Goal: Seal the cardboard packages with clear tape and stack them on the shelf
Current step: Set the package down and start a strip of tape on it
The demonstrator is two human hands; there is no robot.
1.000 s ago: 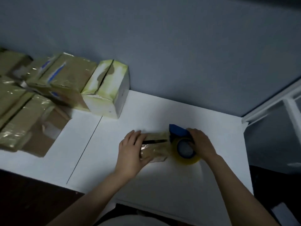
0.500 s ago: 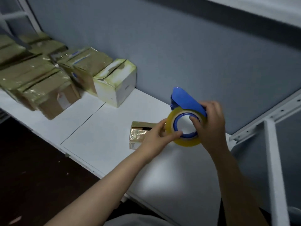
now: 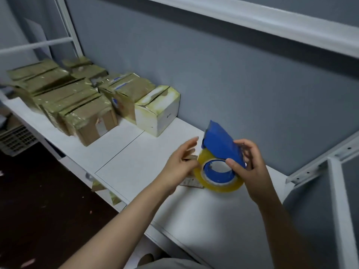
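Small cardboard package (image 3: 191, 183) lies on the white shelf (image 3: 124, 162), mostly hidden behind the open, straight-fingered left hand (image 3: 179, 165); its long axis cannot be told. Right hand (image 3: 252, 171) grips the tape dispenser (image 3: 220, 147), blue end pointing up. Many taped packages (image 3: 77, 105) already sit stacked at left; this one likely awaits stacking

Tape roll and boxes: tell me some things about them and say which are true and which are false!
1. The right hand holds the blue tape dispenser. True.
2. The tape roll is red. False: it is yellowish on a blue core.
3. The white box stands at the right end of the row of taped packages. True.
4. The small package sits on the white box. False: it lies on the shelf, partly hidden by the left hand.
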